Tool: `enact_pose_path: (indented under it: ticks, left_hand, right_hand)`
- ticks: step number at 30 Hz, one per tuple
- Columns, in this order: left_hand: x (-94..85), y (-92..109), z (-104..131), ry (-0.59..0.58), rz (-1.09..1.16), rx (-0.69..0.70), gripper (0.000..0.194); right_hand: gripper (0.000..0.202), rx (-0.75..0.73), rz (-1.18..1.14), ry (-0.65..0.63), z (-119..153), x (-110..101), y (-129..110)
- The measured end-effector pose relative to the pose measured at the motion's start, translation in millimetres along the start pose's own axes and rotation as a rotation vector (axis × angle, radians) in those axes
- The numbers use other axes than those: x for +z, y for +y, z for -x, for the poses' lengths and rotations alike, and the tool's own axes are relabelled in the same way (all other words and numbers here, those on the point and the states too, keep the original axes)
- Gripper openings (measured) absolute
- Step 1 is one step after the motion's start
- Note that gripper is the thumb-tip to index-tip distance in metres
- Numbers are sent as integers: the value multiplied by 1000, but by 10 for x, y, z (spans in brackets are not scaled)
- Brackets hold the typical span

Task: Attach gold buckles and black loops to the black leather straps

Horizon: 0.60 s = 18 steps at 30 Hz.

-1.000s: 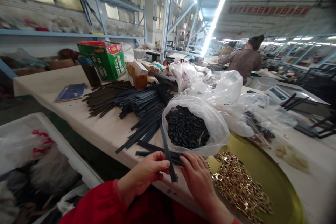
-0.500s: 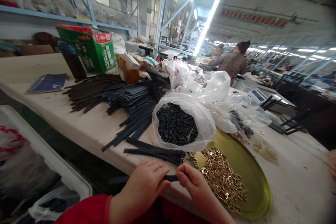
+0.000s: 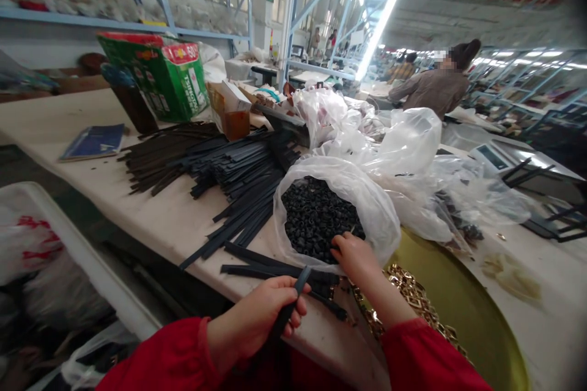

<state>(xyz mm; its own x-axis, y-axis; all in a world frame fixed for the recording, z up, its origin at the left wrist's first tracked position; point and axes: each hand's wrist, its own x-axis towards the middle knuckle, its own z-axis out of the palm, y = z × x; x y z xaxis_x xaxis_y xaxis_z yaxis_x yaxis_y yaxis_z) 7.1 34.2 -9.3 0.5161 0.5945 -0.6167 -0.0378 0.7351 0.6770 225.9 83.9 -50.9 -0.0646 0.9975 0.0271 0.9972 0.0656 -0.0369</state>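
In my left hand (image 3: pixel 275 311) is a dark strap (image 3: pixel 285 308), gripped between thumb and fingers with its end pointing up and away. My right hand (image 3: pixel 355 256) reaches over the near rim of a white plastic bag (image 3: pixel 389 226). Its fingers are bent together against the small black loops (image 3: pixel 316 214) that fill the bag; what they pinch is hidden. More black straps (image 3: pixel 270 266) lie on the table in front of the bag. Gold buckles (image 3: pixel 413 290) sit on a golden tray (image 3: pixel 481 317), partly covered by my right forearm.
Bundles of dark strips (image 3: pixel 229 165) spread across the table (image 3: pixel 160 214) left of the bag. Behind them stand a green carton (image 3: pixel 174 85) and a blue booklet (image 3: pixel 94 142). Clear plastic bags (image 3: pixel 403 140) heap up behind. A white bin (image 3: pixel 92 256) is at left. A person (image 3: pixel 435 85) stands farther back.
My right hand has left the strap and moved up and right to the loops in the bag. The left hand keeps the strap, now turned with its end upward. The view has shifted left.
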Motion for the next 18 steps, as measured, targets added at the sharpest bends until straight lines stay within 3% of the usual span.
enact_pose_path:
  ticks: [9, 18]
  left_hand:
    - [40, -39, -26, 7, -1, 10, 28]
    - [26, -111, 115, -81, 109, 57, 28]
  right_hand:
    - [10, -11, 37, 5, 1, -31, 6]
    - [7, 27, -172, 120, 107, -154, -51]
